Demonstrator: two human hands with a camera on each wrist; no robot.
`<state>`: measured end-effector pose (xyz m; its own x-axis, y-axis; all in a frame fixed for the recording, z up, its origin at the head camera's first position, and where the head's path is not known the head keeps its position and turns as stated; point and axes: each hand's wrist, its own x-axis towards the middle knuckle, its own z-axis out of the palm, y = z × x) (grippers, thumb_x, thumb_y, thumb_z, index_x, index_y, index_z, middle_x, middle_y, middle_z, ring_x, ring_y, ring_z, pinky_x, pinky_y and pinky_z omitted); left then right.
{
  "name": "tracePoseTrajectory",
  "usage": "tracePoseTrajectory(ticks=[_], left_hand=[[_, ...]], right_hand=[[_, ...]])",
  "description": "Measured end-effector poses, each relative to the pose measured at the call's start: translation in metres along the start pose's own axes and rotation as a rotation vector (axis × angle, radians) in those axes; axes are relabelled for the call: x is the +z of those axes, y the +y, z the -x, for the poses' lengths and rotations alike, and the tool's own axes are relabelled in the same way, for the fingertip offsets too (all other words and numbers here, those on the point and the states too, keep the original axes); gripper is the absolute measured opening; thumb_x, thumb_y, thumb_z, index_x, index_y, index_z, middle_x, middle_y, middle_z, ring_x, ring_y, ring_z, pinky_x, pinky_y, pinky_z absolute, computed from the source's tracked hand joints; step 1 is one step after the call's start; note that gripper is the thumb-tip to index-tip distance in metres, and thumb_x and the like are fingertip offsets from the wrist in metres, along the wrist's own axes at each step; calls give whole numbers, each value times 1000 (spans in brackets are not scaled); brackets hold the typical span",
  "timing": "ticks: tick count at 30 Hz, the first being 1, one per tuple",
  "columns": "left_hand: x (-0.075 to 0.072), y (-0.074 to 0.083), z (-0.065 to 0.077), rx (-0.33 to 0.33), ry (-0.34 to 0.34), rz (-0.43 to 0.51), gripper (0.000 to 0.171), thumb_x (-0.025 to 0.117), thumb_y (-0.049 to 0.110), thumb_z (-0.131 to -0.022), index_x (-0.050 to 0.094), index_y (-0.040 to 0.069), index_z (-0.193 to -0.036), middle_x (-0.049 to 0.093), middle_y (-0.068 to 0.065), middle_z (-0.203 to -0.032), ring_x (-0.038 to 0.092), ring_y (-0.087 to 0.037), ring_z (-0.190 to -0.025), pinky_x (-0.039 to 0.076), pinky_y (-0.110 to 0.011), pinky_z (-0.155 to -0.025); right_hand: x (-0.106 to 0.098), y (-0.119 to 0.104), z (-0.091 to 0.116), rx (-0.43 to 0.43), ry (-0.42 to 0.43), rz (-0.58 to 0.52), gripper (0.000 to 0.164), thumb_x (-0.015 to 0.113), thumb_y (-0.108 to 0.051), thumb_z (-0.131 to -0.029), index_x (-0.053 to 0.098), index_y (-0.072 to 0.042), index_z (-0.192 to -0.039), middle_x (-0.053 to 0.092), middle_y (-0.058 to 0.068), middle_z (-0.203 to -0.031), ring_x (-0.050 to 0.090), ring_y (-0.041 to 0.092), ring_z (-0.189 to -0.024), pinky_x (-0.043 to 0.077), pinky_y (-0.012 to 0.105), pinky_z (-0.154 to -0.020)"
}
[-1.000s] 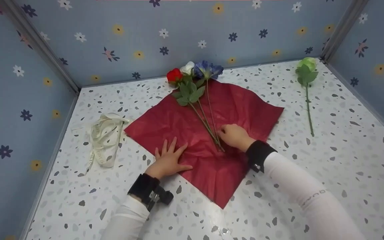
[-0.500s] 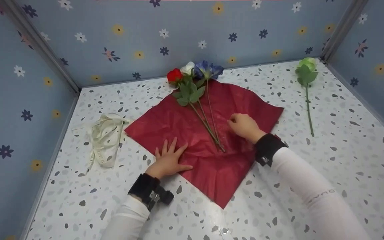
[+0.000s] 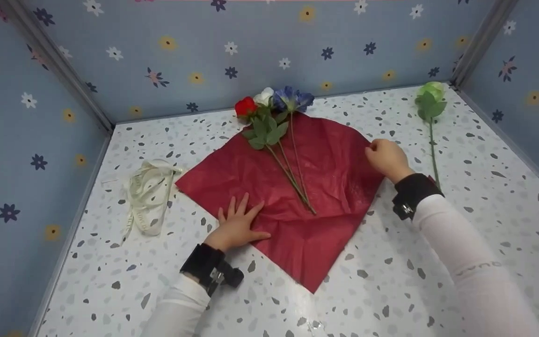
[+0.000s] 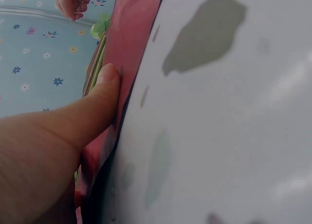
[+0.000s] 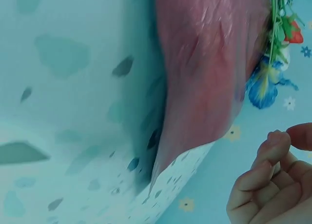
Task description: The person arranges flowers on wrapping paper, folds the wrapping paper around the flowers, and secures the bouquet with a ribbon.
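A sheet of dark red wrapping paper (image 3: 325, 234) lies on the table like a diamond. Across it rest three artificial flowers: a red rose (image 3: 245, 107), a white flower (image 3: 264, 96) and a blue flower (image 3: 293, 99). Their stems cross near the paper's middle. My left hand (image 3: 237, 228) lies on the lower left edge with fingers spread; its thumb (image 4: 105, 92) presses on the paper. Over the right corner is my right hand (image 3: 388, 158). In the right wrist view its fingers are curled, thumb against index finger (image 5: 275, 146), apart from the paper with nothing between them.
A pale printed ribbon (image 3: 150, 196) lies in loose loops at the left. A light green rose (image 3: 432, 100) lies at the back right, its lower stem close to my right wrist. Flower-patterned panels (image 3: 251, 47) wall the speckled table (image 3: 260, 304) on three sides.
My right hand has moved away from the stems, to the right and back, over the paper's right corner. The left hand and the flowers stay in place.
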<state>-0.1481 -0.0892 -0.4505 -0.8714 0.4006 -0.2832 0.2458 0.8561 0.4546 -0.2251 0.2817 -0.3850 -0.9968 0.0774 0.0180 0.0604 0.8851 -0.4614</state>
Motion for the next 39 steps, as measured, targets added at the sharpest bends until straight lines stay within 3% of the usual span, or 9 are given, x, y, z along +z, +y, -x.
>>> tracePoseTrajectory(ticks=[5, 10, 14, 20, 27, 33, 39], left_hand=[[-1, 0, 0, 0, -4, 1, 84, 67, 53, -81, 28, 24, -150, 1, -18, -159, -9, -45, -143, -3, -70, -106], [-1, 0, 0, -2, -3, -4, 84, 66, 53, -81, 28, 24, -150, 1, -18, -159, -9, -45, -143, -3, -69, -107], [-1, 1, 1, -1, -3, -4, 84, 67, 53, -81, 28, 23, -150, 1, -18, -159, -9, -45, -143, -3, -70, -106], [-1, 0, 1, -2, -3, -6, 84, 67, 52, -81, 28, 23, -150, 1, -18, -159, -9, -45, -143, -3, -70, -106], [1, -1, 0, -2, -5, -3, 84, 67, 52, -81, 29, 23, -150, 1, -17, -159, -9, -45, -143, -3, -69, -107], [0, -1, 0, -6, -4, -2, 83, 67, 52, -81, 30, 23, -150, 1, -16, -159, -10, -44, -143, -3, -69, -107], [-1, 0, -1, -11, -11, -14, 84, 66, 53, -81, 29, 24, -150, 0, -16, -159, -10, -44, -143, -3, -69, -107]], right_hand=[[-12, 15, 1, 36, 22, 19, 33, 42, -22, -93, 61, 5, -96, 62, 23, -90, 55, 36, -79, 42, 46, -68], [-22, 38, 3, 86, 59, 45, 29, 40, -21, -91, 57, 2, -83, 57, 17, -78, 52, 32, -71, 36, 38, -57], [-29, 60, 6, 151, 63, 75, 31, 37, -20, -89, 57, 3, -84, 58, 21, -82, 52, 34, -72, 39, 41, -57], [-34, 82, 11, 247, 15, 100, 36, 37, -21, -90, 59, 8, -92, 60, 28, -92, 56, 38, -76, 43, 46, -59], [-43, 91, 20, 421, -123, 137, 52, 33, -27, -92, 53, 15, -114, 55, 35, -112, 56, 47, -100, 47, 57, -82], [-44, 102, 26, 430, -176, 153, 48, 35, -25, -91, 57, 14, -106, 58, 32, -104, 57, 41, -89, 50, 54, -75], [-41, 109, 32, 428, -207, 153, 43, 35, -24, -89, 58, 11, -98, 56, 31, -102, 53, 44, -93, 45, 58, -85]])
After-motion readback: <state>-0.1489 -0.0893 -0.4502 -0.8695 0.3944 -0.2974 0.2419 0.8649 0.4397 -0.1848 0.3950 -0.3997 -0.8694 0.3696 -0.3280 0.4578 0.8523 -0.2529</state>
